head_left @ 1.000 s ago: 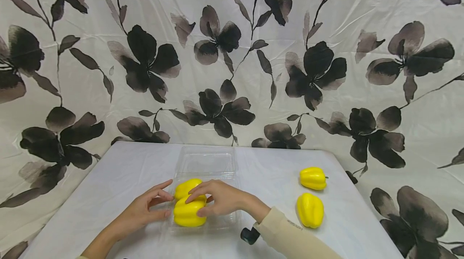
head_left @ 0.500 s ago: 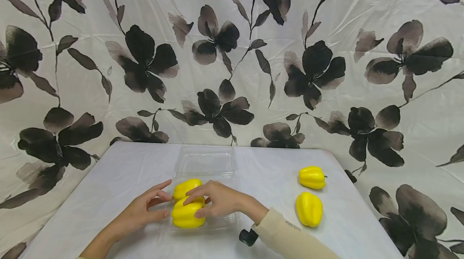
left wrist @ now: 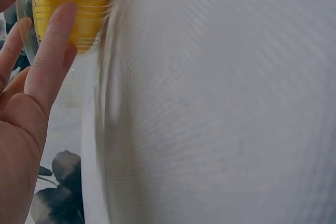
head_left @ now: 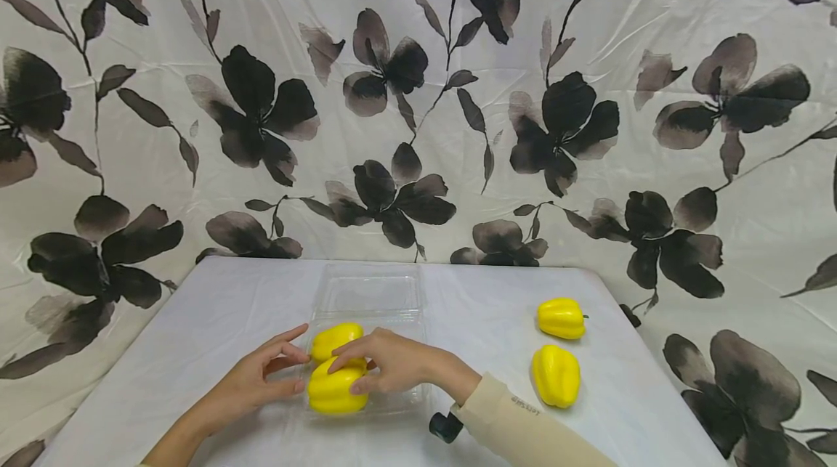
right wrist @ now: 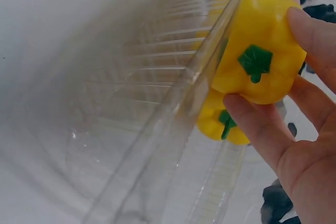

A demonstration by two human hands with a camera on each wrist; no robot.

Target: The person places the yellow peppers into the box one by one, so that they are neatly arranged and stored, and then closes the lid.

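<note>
A clear plastic clamshell container [head_left: 400, 400] lies with its lid raised behind it. Two yellow bell peppers are at its left side, the far one [head_left: 335, 340] and the near one [head_left: 333, 391]. My right hand [head_left: 395, 363] holds the near pepper from the right, thumb on its near side and fingers over its top. In the right wrist view, fingers lie around this pepper [right wrist: 273, 30], whose green stem shows. My left hand [head_left: 261, 378] is at the container's left side, and in the left wrist view its fairly straight fingers [left wrist: 52, 51] rest along the ribbed wall.
Two more yellow bell peppers lie on the right of the white table [head_left: 484, 322], one farther back [head_left: 561, 319] and one nearer [head_left: 556, 376]. A black wrist device [head_left: 446, 426] shows under the right sleeve. Floral cloth [head_left: 405, 89] hangs behind the table.
The near pepper in the right hand has shifted slightly down and toward the person inside the container. The left hand stays at the container's side. The head view has drifted slightly.
</note>
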